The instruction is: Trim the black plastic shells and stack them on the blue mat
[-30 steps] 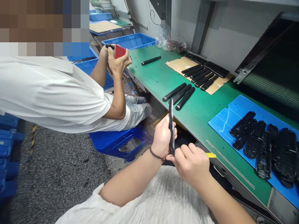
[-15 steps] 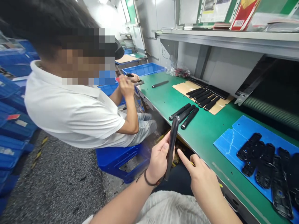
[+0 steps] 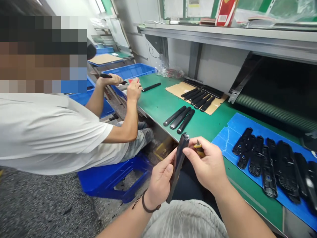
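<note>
We've got the black bar [image 3: 177, 168] at about 6 o'clock, over the person's lap and just short of the bench edge, tilted with its top end toward 1 o'clock. Left hand [image 3: 160, 183] wraps the bar's lower half, fingers pressed together behind it and thumb along its face. Right hand [image 3: 206, 163] is curled and closed, its forefinger against the bar's top end. A small yellow-and-black tool [image 3: 199, 148] appears pinched in the right hand's fingers, though we can't see its tip. Main change: a moment ago the right forefinger pointed free of the bar, but now the right hand has closed in at the top end and the tool shows in its grip. A cord bracelet [image 3: 148, 206] sits on the left wrist.

The green bench [image 3: 158, 105] runs from 12 to 4 o'clock, with three black rods [image 3: 178, 119] lying loose on it. More rods sit on a cardboard sheet [image 3: 211, 109] at 1 o'clock, and black ridged shells [image 3: 257, 155] lie on a blue mat [image 3: 224, 138] at 3 o'clock. At 9 to 10 o'clock a co-worker in a white shirt [image 3: 49, 132] sits on a blue stool [image 3: 111, 180], one of their hands [image 3: 133, 91] at the bench end.

We can't read any writing: the white label on the red packet [image 3: 226, 11] on the shelf [image 3: 223, 36] is too small, and no brand shows.
</note>
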`<action>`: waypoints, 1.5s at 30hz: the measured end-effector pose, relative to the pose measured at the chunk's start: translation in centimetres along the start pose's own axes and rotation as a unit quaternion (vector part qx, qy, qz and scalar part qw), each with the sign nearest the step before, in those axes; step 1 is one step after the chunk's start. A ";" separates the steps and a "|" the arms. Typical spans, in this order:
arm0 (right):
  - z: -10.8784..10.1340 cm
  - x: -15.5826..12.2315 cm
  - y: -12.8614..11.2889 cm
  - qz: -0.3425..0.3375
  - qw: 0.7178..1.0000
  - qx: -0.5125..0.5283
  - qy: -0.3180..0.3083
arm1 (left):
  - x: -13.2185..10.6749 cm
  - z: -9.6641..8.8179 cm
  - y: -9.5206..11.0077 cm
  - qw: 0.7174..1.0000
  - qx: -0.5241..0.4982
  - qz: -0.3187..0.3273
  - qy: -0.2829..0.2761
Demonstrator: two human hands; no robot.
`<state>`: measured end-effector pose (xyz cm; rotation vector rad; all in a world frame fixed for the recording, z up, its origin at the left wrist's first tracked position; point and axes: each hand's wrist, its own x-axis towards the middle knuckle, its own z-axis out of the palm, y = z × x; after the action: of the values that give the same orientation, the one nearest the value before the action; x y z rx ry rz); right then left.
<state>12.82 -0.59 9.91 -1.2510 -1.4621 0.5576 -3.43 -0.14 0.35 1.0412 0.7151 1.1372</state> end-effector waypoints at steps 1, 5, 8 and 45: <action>0.1 0.5 -0.1 0.013 1.000 0.023 0.006 | -0.1 0.2 -0.1 1.000 -0.007 -0.003 -0.012; 0.2 1.5 0.6 0.036 0.990 0.063 0.124 | -0.3 1.2 -0.2 0.996 -0.065 -0.017 -0.061; -0.2 1.6 1.6 0.020 0.981 0.039 0.188 | -0.2 1.8 0.1 0.990 -0.104 -0.027 -0.087; -1.7 -8.3 2.3 -0.179 0.940 -0.226 -0.183 | 3.4 -1.2 2.4 0.847 0.340 0.365 -0.182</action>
<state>14.13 -7.75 4.97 -1.2196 -2.1668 0.2147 -4.36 3.61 2.27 2.2064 0.4034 1.2772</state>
